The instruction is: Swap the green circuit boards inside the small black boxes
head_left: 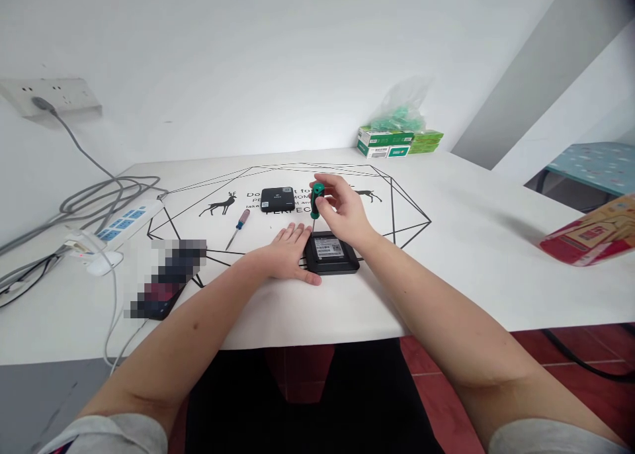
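Observation:
A square black device (pixel 330 263) with a white label lies flat on the white table. My right hand (pixel 342 206) is closed on the green and black handle of a screwdriver (pixel 318 201), held upright with its tip at the device's far left corner. Flat beside the device's left edge rests my left hand (pixel 290 254), fingers stretched out and touching its side. Behind it sits a second small black box (pixel 278 199). A second screwdriver (pixel 242 220), with a reddish and blue handle, lies to the left.
On the left are a power strip (pixel 122 224) with coiled cables and a partly blurred phone (pixel 166 282). Green and white boxes (pixel 384 141) under a plastic bag (pixel 404 106) stand against the wall. A red and tan package (pixel 588 235) sits at the right edge.

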{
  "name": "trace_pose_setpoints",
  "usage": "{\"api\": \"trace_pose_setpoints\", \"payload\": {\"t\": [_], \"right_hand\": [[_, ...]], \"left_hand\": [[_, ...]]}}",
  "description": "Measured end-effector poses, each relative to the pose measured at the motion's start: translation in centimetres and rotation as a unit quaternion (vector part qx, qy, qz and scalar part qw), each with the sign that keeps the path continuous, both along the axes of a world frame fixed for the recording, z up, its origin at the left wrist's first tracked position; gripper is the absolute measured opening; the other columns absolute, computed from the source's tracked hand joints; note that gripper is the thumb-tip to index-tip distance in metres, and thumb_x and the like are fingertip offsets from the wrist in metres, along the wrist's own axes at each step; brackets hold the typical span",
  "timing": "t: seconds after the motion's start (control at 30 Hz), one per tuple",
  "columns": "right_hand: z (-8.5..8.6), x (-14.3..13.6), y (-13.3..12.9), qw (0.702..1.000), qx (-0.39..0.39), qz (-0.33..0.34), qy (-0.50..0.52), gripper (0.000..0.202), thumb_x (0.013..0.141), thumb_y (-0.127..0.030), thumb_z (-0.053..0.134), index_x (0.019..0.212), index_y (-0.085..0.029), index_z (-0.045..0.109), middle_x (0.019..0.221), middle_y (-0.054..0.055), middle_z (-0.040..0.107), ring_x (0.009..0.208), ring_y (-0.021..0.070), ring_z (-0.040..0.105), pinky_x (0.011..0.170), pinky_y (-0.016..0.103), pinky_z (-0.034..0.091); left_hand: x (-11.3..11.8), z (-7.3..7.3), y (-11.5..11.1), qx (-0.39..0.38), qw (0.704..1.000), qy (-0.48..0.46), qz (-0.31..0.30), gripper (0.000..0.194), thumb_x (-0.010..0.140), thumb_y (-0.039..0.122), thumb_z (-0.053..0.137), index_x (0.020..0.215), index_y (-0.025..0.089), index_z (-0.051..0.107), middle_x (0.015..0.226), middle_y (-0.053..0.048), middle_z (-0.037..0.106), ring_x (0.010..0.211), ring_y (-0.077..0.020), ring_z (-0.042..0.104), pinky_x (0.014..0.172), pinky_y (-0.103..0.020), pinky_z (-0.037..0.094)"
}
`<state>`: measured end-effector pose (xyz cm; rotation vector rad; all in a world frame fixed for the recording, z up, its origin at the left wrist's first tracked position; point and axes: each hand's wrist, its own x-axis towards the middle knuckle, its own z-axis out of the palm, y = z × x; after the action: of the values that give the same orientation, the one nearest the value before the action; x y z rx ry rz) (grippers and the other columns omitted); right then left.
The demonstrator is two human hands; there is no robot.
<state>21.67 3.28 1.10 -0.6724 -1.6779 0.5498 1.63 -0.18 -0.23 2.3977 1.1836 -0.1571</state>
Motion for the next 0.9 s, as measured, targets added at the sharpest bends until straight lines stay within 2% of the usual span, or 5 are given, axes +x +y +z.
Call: {"api": "trace_pose_setpoints", "payload": {"t": [0.1, 0.3, 0.53, 0.7, 0.9], "right_hand": [[0.1, 0.0, -0.1, 0.999, -0.025, 0.031, 0.007, 0.037, 0.101, -0.04, 0.062, 0.137, -0.031, 0.067, 0.128, 0.008, 0.075, 0.112, 0.025, 0.073, 0.083, 0.043, 0.069], [0.2, -0.2, 0.1, 1.0, -0.015, -0.012, -0.002, 0.038, 0.089, -0.046, 0.084, 0.123, -0.031, 0.076, 0.118, 0.006, 0.07, 0.1, 0.0218, 0.068, 0.081, 0.04, 0.067], [0.2, 0.3, 0.5, 0.99, -0.08, 0.117, 0.018, 0.038, 0.101, -0.047, 0.068, 0.135, -0.032, 0.075, 0.116, 0.005, 0.077, 0.1, 0.022, 0.073, 0.092, 0.048, 0.067], [0.3, 0.5, 0.9, 0.999, 0.008, 0.032, -0.002, 0.028, 0.105, -0.041, 0.06, 0.124, -0.035, 0.08, 0.119, 0.007, 0.07, 0.117, 0.0257, 0.068, 0.1, 0.052, 0.064], [0.7, 0.7, 0.8, 1.0, 0.015, 0.011, 0.003, 0.02, 0.103, -0.034, 0.061, 0.115, -0.032, 0.078, 0.114, 0.006, 0.07, 0.097, 0.0218, 0.07, 0.087, 0.047, 0.066]], "left_hand": [[0.0, -0.1, 0.1, 0.002, 1.0, -0.002, -0.001, 0.156, 0.074, 0.103, 0.062, 0.179, 0.014, -0.011, 0.185, -0.024, -0.01, 0.168, -0.0508, -0.017, 0.136, -0.069, 0.003], [0.1, -0.3, 0.2, 0.005, 1.0, 0.008, -0.002, 0.158, 0.072, 0.103, 0.063, 0.178, 0.013, -0.011, 0.185, -0.024, -0.012, 0.169, -0.0503, -0.015, 0.137, -0.067, 0.002], [0.0, -0.5, 0.4, 0.013, 1.0, -0.016, -0.005, 0.159, 0.07, 0.103, 0.066, 0.179, 0.017, -0.01, 0.185, -0.024, -0.009, 0.17, -0.0512, -0.011, 0.136, -0.068, 0.006], [0.1, -0.2, 0.4, 0.014, 1.0, -0.006, -0.011, 0.158, 0.072, 0.102, 0.065, 0.179, 0.014, -0.011, 0.185, -0.024, -0.009, 0.171, -0.0502, -0.01, 0.136, -0.068, 0.004], [0.4, 0.3, 0.2, 0.01, 1.0, 0.018, -0.005, 0.159, 0.072, 0.101, 0.066, 0.178, 0.011, -0.01, 0.185, -0.023, -0.01, 0.171, -0.0491, -0.01, 0.137, -0.064, 0.002]]}}
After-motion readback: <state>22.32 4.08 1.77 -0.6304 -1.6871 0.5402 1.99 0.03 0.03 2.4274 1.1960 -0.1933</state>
